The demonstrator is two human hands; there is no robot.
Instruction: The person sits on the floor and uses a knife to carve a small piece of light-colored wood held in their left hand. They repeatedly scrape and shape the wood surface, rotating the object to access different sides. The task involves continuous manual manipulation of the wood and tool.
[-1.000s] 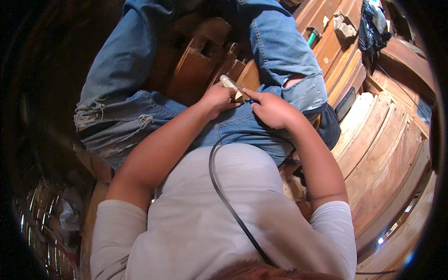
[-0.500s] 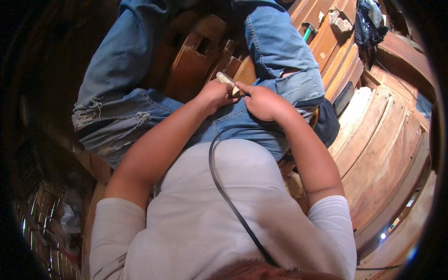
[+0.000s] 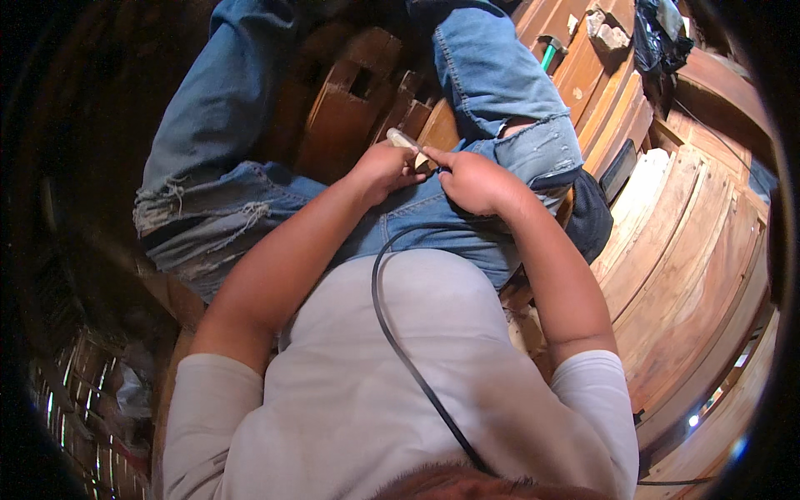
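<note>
Over my lap, my left hand (image 3: 383, 171) is closed around a small pale piece (image 3: 400, 138), which looks like wood and has a rounded far end. Its near end shows between both hands. My right hand (image 3: 475, 181) comes in from the other side, index finger stretched along the piece and the remaining fingers curled under. Whatever lies within those curled fingers is hidden. Both hands rest close to my jeans (image 3: 417, 212), and their fingertips nearly meet.
Brown wooden parts with cut slots (image 3: 350, 92) lie between my legs. A green-handled hammer (image 3: 548, 55), a pale broken chunk (image 3: 607, 33) and a black plastic bag (image 3: 660, 37) sit at far right. Wooden boards (image 3: 667, 267) are at right. A black cable (image 3: 392, 329) crosses my shirt.
The view has shifted slightly, so the surroundings sit a little differently. My hands keep nearly the same pose on the pale piece, with only a slight movement of the right hand.
</note>
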